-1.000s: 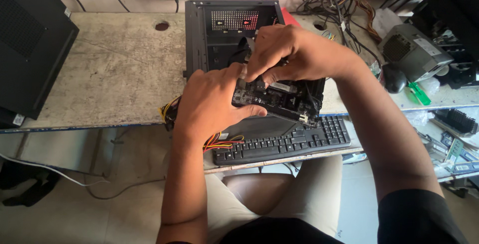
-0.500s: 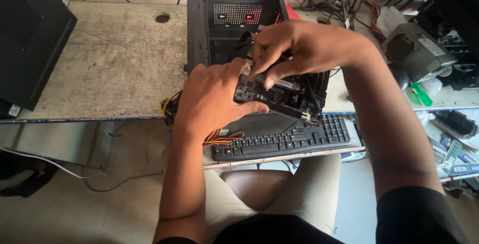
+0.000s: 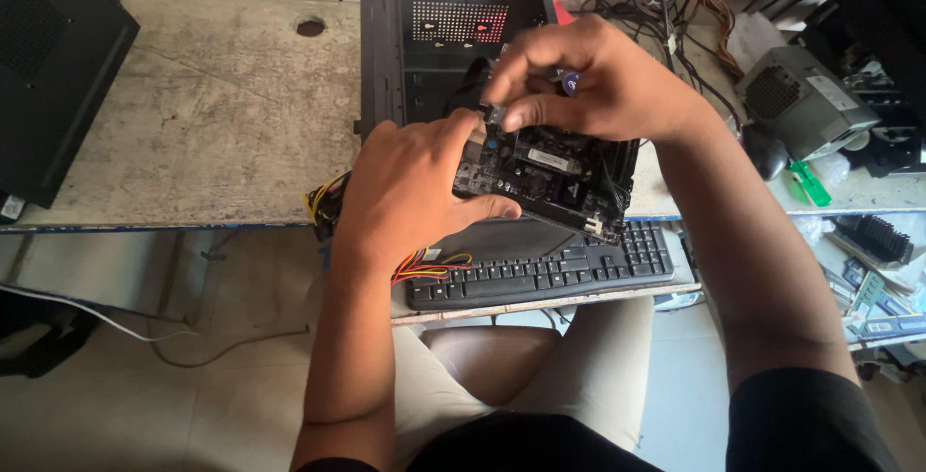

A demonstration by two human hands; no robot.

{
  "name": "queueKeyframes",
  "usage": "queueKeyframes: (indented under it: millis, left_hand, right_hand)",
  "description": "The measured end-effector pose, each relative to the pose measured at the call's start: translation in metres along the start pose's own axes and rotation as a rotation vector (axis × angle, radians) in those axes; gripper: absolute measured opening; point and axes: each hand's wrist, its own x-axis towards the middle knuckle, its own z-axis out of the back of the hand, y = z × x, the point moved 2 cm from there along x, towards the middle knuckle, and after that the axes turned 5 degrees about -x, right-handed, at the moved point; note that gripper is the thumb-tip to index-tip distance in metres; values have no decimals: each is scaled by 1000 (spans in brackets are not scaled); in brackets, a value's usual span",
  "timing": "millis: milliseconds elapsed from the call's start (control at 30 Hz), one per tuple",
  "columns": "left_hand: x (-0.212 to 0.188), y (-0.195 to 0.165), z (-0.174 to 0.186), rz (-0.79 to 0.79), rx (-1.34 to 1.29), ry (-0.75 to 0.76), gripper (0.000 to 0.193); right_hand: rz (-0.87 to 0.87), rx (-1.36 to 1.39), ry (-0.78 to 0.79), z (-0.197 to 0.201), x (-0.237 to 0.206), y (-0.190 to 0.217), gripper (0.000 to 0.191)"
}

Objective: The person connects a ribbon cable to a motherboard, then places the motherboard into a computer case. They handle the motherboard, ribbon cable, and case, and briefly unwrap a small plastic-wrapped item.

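The black rectangular circuit board [image 3: 550, 178] is out of the open black metal computer case [image 3: 434, 48], gripped at its edge by the left hand [image 3: 410, 192] while the right hand [image 3: 588, 81] fingers pinch a small part on top.

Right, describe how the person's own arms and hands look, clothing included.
Both forearms are bare. The left hand and right hand wear no gloves, and no rings or watch show. Short black sleeves cover the upper arms, clearest on the right black sleeve. No markings visible.
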Motion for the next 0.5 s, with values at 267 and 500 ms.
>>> queueKeyframes:
  millis: [267,500]
  left_hand:
    - [0,0,0,-18,15,-16,81]
    - [-1,3,-3,-35,14,-14,78]
  right_hand:
    - [182,-37,122,1,-8,-6,17]
    - [216,-233,53,-2,-8,-2,20]
